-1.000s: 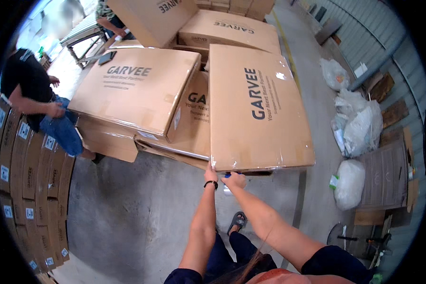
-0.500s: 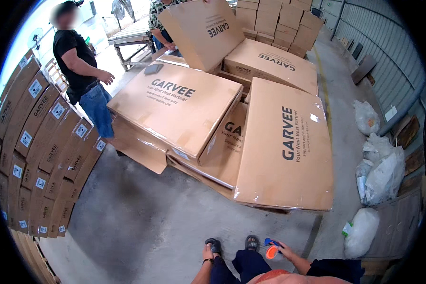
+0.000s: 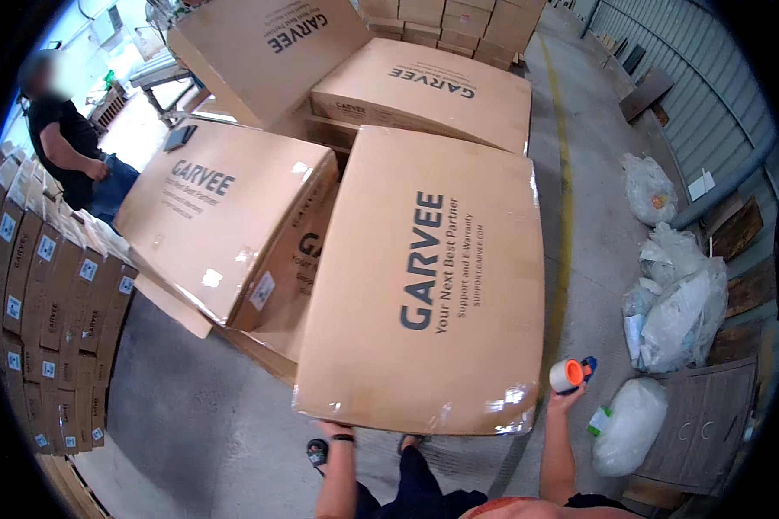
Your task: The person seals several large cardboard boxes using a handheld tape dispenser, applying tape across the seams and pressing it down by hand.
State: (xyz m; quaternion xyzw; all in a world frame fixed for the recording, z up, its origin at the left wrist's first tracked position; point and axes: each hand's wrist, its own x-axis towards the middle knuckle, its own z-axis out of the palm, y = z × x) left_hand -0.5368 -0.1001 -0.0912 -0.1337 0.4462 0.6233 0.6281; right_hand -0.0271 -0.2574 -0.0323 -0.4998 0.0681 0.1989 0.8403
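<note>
Right in front of me lies a large flat cardboard box (image 3: 372, 363) with dark print and shiny clear tape at its corners. My left hand (image 3: 333, 426) is at the box's near left edge, and its fingers are hidden beneath it. To the right of the box, my right hand (image 3: 567, 400) is closed on a tape dispenser (image 3: 569, 375). The dispenser is blue, with an orange hub and a wide roll of tape. It is held up apart from the box.
More large boxes (image 3: 225, 208) lie left and behind, one tilted up (image 3: 268, 60). A person in a black shirt (image 3: 65, 151) stands at the far left, beyond stacked cartons (image 3: 56, 329). Bagged plastic (image 3: 679, 303) and a grey cabinet (image 3: 705, 424) line the right wall.
My view has moved closer to the near box. My left hand has risen from beside my leg to its edge. My right hand has lifted the tape dispenser beside the box.
</note>
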